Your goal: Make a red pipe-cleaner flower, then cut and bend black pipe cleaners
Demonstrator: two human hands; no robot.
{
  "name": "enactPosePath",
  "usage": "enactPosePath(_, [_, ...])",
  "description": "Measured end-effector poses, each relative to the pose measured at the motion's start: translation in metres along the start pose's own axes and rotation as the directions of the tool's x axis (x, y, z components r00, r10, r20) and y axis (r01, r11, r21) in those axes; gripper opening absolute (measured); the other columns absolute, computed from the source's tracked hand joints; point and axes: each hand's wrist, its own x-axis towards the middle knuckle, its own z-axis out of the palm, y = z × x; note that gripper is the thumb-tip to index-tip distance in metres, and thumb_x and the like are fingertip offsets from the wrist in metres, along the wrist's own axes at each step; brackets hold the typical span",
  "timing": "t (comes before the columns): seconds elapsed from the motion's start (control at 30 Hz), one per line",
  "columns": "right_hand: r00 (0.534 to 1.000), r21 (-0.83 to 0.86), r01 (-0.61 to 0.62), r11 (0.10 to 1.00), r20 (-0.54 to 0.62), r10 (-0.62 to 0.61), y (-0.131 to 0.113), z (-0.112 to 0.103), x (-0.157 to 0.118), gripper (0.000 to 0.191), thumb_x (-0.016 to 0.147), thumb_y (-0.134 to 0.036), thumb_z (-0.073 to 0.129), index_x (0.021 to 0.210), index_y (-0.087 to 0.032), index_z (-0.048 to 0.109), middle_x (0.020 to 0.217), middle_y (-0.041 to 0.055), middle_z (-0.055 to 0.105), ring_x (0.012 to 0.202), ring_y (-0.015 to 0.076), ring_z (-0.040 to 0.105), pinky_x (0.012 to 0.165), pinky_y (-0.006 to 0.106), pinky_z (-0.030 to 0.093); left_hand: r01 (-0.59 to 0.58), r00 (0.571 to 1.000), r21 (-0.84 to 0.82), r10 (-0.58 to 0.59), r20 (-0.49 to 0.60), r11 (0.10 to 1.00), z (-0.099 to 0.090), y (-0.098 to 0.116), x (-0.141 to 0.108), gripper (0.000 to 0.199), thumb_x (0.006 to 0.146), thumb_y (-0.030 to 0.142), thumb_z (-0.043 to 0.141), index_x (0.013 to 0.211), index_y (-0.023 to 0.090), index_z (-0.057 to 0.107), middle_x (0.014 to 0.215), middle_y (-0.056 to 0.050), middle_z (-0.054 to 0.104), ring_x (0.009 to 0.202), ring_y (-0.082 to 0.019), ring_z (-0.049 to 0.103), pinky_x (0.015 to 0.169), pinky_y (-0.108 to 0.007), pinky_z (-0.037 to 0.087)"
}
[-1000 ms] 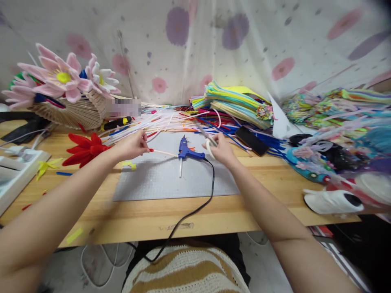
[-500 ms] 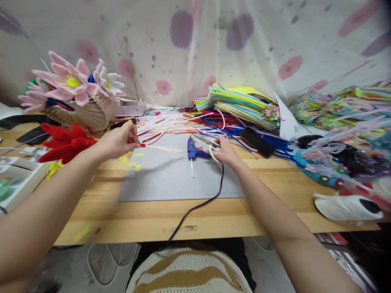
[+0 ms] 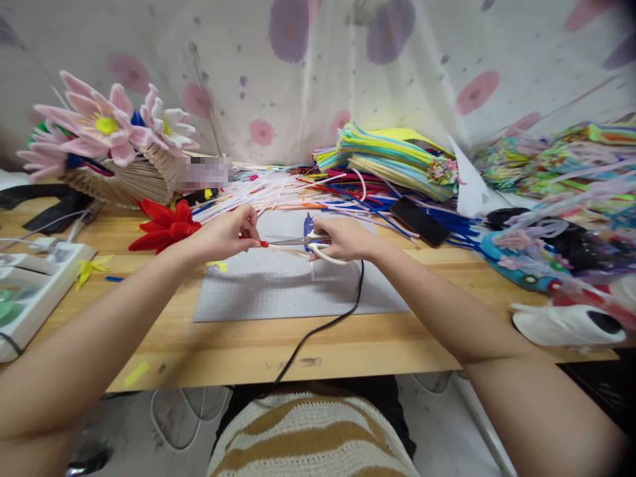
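Observation:
My left hand (image 3: pixel 233 233) is closed in a pinch around the stem of a red fuzzy flower (image 3: pixel 166 225), whose petals stick out to the left behind my wrist. A small red part and thin pale stem strands (image 3: pixel 288 250) reach from my fingertips to the right. White-handled scissors (image 3: pixel 320 250) are gripped in my right hand (image 3: pixel 345 238). Their blades (image 3: pixel 285 242) point left, just beside the strands; whether they touch cannot be made out. Behind the scissors, a blue glue gun (image 3: pixel 308 225) lies partly hidden on the grey cutting mat (image 3: pixel 258 301).
A black cord (image 3: pixel 318 336) runs from the glue gun over the table's front edge. Pipe cleaner bundles (image 3: pixel 392 162) and a phone (image 3: pixel 420 220) lie at the back. Pink flowers (image 3: pixel 106 126) and a white power strip (image 3: pixel 54 291) stand left, a white spool (image 3: pixel 566 326) right.
My left hand has moved right with the red flower, bringing its stem strands to the scissors. My right hand has shifted slightly left, and the blades now lie close along the strands.

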Motion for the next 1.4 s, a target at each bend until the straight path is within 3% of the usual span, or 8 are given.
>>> enactPosePath(0.3, [0.999,-0.048,0.036,0.998,-0.016,-0.037,0.0,0.005,0.003,0.053,0.065,-0.067,0.062,0.086,-0.019,0.053,0.075,0.0031,0.06,0.062,0.0147,0.046,0.056,0.024,0.02,-0.008,1.0,-0.01,0.008,0.0,1.0,-0.001,-0.01,0.002,0.021,0.069,0.027,0.064,0.079,0.02,0.047,0.072,-0.002,0.066,0.059,-0.015,0.06,0.053,-0.026,0.043])
enactPosePath(1.03, [0.999,-0.092,0.034,0.995,-0.034,-0.037,-0.001,0.008,0.006,0.053,0.067,-0.069,0.059,0.085,-0.02,0.053,0.074,0.0025,0.06,0.062,0.0146,0.046,0.055,0.024,0.018,0.021,1.0,-0.04,-0.022,-0.014,0.999,-0.003,-0.005,-0.002,0.036,0.069,0.036,0.066,0.083,0.022,0.036,0.073,-0.002,0.069,0.057,-0.015,0.061,0.052,-0.026,0.042])
enactPosePath(1.4, [1.0,0.0,0.005,1.0,-0.013,-0.005,0.0,0.01,0.011,0.05,0.065,-0.066,0.062,0.082,-0.02,0.052,0.071,0.0005,0.056,0.06,0.0126,0.041,0.057,0.023,0.018,-0.001,0.999,0.007,0.002,-0.053,1.0,-0.005,-0.003,-0.004,0.033,0.069,0.033,0.065,0.082,0.021,0.038,0.073,-0.002,0.069,0.065,-0.017,0.064,0.058,-0.027,0.045])
